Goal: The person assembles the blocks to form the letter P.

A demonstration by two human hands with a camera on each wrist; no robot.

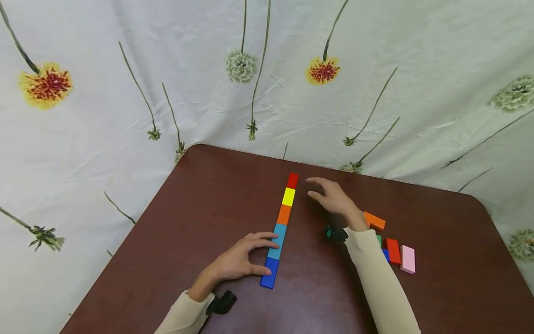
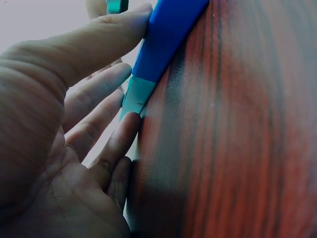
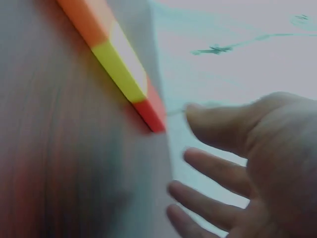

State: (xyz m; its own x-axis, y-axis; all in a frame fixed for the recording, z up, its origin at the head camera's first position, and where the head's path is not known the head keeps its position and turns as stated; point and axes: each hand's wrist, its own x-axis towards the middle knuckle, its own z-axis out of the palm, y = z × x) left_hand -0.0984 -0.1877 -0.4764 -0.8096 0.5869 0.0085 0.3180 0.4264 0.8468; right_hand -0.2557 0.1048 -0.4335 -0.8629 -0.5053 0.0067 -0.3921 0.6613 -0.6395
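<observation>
- Blocks form one straight row mid-table, red block farthest.
- Left hand, fingers straight, presses the row's blue near end; steady pressure keeps it aligned.
- Right hand hovers relaxed beside the red block, holding nothing.

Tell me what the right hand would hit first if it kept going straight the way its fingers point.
The right hand points its open fingers left toward the far end of the row of coloured wooden blocks. It would probably meet the red end block first, or the yellow block beside it; the hand's height above the table is unclear.
</observation>
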